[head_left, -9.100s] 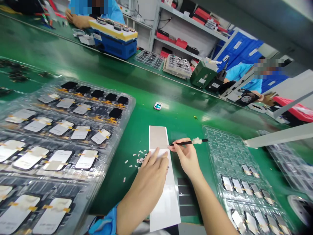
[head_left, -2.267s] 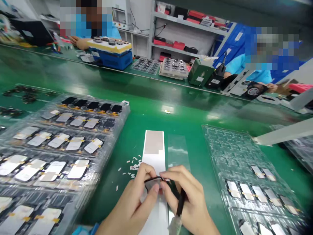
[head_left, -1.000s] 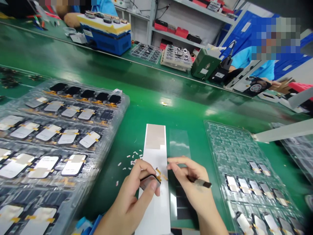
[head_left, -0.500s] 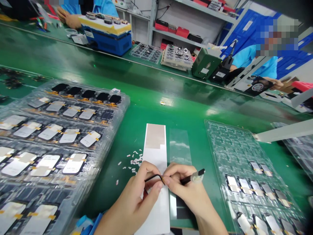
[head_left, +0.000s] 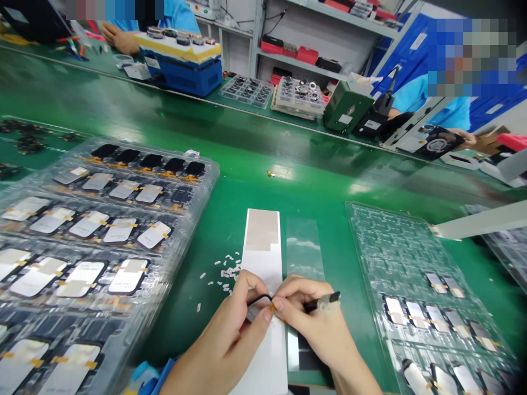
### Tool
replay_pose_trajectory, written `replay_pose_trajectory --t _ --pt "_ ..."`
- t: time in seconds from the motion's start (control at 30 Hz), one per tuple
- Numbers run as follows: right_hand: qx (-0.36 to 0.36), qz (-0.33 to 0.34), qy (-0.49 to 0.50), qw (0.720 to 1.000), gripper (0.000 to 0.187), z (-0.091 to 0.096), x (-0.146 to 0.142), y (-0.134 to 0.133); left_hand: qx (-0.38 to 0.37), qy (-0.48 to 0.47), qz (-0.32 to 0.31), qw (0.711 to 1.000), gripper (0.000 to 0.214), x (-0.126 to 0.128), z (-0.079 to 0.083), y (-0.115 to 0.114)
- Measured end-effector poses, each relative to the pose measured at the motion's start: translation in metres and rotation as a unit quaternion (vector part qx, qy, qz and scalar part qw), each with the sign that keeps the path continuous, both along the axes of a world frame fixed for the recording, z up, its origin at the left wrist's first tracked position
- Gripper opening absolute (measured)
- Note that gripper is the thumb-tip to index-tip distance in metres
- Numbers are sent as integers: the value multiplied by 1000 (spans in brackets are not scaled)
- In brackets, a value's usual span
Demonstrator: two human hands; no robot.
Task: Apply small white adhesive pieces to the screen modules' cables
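Nearest me, the left hand (head_left: 230,334) grips a small dark-edged panel (head_left: 259,299) above a long white sheet (head_left: 263,367), while the right hand (head_left: 310,310) pinches an orange ribbon (head_left: 274,309) at the panel's edge, a black pen-like tool (head_left: 335,297) tucked across it. White scraps (head_left: 227,272) lie left of the sheet, a clear film strip (head_left: 303,247) just right. Panel-filled trays flank them on the green worktop (head_left: 234,192): a fuller left tray (head_left: 209,184), a sparser right tray (head_left: 382,236). Farther off sits a blue box (head_left: 181,74), a co-worker's hands (head_left: 123,41) beside it.
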State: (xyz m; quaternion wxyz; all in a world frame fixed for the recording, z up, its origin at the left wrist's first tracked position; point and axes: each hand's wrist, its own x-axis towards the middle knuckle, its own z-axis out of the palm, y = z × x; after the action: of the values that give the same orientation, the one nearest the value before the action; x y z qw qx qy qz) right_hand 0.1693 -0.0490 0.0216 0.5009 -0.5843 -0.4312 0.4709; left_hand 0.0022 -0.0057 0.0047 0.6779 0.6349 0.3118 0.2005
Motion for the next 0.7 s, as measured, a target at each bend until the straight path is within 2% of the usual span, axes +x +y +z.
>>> replay_pose_trajectory --t 0.4,0.7 --pt "46 -16 -69 996 7 1 -1 0 -11 -16 -6 1000 14 1 3 2" --pt "40 -14 -85 995 9 0 -1 2 -20 -24 -5 1000 11 3 1 1"
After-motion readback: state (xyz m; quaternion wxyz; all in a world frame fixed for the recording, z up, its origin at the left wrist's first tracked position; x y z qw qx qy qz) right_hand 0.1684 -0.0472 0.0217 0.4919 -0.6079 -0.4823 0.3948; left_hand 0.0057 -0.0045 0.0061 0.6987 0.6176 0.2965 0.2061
